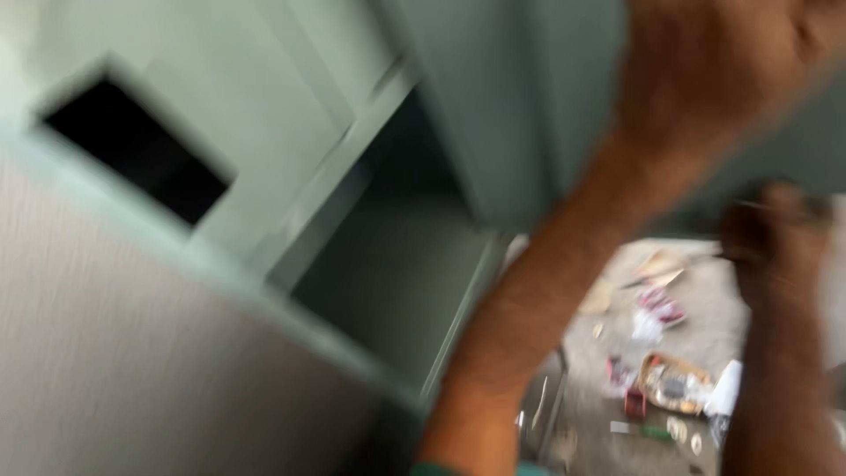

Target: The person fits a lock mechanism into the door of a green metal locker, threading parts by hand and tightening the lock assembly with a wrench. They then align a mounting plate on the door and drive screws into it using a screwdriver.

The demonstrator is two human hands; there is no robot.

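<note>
The whole view is motion-blurred; edges and small details are unreliable.

Left hand (705, 70): raised to the top of the frame, pressed against or just in front of a pale green panel (502, 97). Its upper part is cut off by the frame edge. The fingers cannot be separated in the blur, so how far it is open cannot be told, nor whether it grips the panel or only touches it. The forearm runs down to the bottom edge, where a strip of teal sleeve (458, 469) shows.

Right hand (775, 229): lower, at the right edge, dark and smeared. It appears curled around something thin and dark (possibly a small tool), but the object cannot be identified and the grip cannot be confirmed.

Cabinet (291, 115): pale green, filling the left and centre. One dark rectangular opening (141, 150) sits at upper left; a larger shaded recess (397, 256) lies at centre.

Floor (705, 308): visible between the two forearms, well below the hands. Scattered on it are scraps (656, 308), a flat cardboard piece with items on it (674, 383), and small red and green objects, all too blurred to name.
</note>
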